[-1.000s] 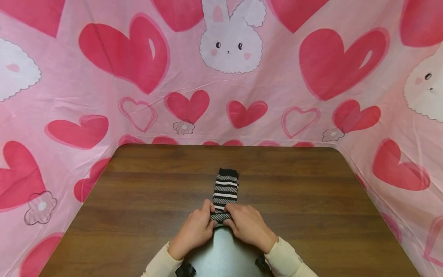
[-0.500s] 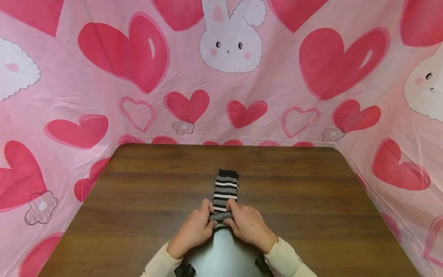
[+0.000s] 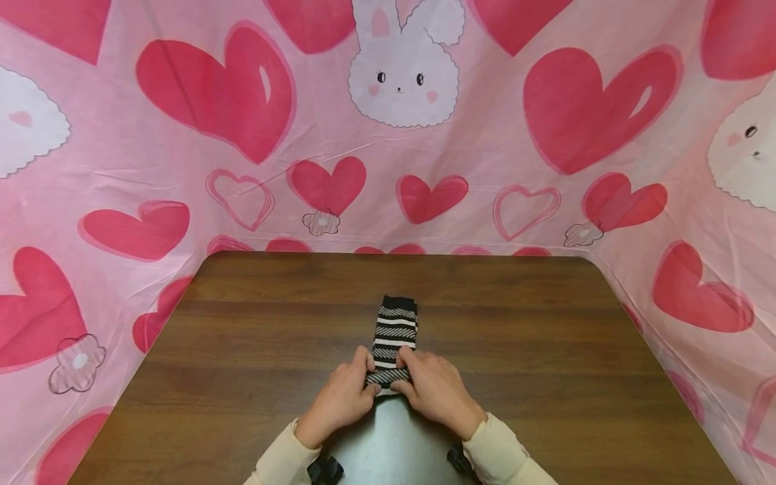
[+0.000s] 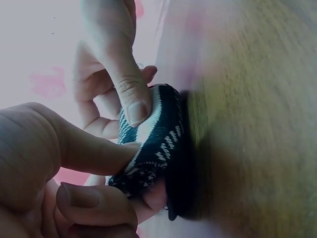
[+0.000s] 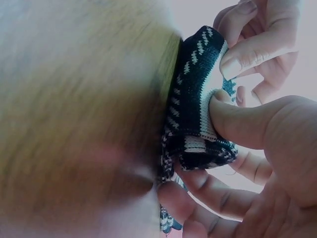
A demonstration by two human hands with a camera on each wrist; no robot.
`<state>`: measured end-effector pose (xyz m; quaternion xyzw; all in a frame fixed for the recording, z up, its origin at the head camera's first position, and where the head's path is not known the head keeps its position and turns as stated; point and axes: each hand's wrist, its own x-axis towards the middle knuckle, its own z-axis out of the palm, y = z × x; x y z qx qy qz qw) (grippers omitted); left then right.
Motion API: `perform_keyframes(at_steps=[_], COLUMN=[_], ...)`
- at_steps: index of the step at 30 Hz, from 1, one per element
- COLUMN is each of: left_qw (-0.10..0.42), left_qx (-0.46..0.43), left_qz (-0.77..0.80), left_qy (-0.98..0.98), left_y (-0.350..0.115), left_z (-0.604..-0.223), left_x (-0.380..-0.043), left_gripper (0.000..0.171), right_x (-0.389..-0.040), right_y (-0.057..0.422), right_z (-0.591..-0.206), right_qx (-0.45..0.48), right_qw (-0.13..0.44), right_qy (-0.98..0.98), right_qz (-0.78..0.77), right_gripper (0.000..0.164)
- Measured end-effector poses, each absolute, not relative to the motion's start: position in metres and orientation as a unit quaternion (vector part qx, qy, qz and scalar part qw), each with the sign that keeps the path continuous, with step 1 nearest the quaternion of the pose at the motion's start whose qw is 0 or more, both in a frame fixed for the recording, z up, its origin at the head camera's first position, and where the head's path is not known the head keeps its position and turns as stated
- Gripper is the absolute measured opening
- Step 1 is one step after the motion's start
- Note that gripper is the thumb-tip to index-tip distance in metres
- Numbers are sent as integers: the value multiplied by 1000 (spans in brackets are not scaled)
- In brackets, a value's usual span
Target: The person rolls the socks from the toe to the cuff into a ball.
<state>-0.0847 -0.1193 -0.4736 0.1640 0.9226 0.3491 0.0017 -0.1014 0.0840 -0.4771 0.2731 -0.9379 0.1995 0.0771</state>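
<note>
Knitwear (image 3: 395, 330), striped in black and white and perhaps a sock, lay on the brown table (image 3: 545, 337) near the middle, its long axis running from near to far, the far end leaning slightly right. Its near end was turned over into a thick roll (image 5: 190, 94), which ran left to right, square across that axis; the flat length stretched straight away beyond the hands. The left hand (image 3: 341, 401) pinched the roll towards its left end and the right hand (image 3: 438, 394) towards its right, so neither was nearer. Both thumbs pressed the white band (image 5: 213, 84) facing the person, the fingers curling round the far side. Whether the roll rested on the table or was slightly lifted, I could not tell. Pale sleeves (image 3: 500, 451) reached in from near left and near right; a pink heart-printed cloth (image 3: 376, 148) hung beyond the far edge.
</note>
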Motion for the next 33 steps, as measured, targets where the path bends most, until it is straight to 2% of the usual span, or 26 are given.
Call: perform_keyframes(at_steps=[14,23,26,33], left_qw=[-2,-3,-19,-103], left_qx=[142,121,109,128], left_qz=[352,324,278,214], left_qy=[925,938,954,963], left_y=[-118,-117,-116,-113], left_z=[-474,-475,-475,-474], left_x=[-89,-88,-87,-86], left_gripper=[35,36,35,29], right_x=[-108,-109,-108,-110], right_y=[83,81,79,77], right_z=[-476,-477,-477,-476], right_qx=[252,256,265,293], right_qw=[64,78,87,127], right_qy=[-948,-944,-941,-936], right_qz=[184,192,191,147], right_gripper=[33,35,33,24])
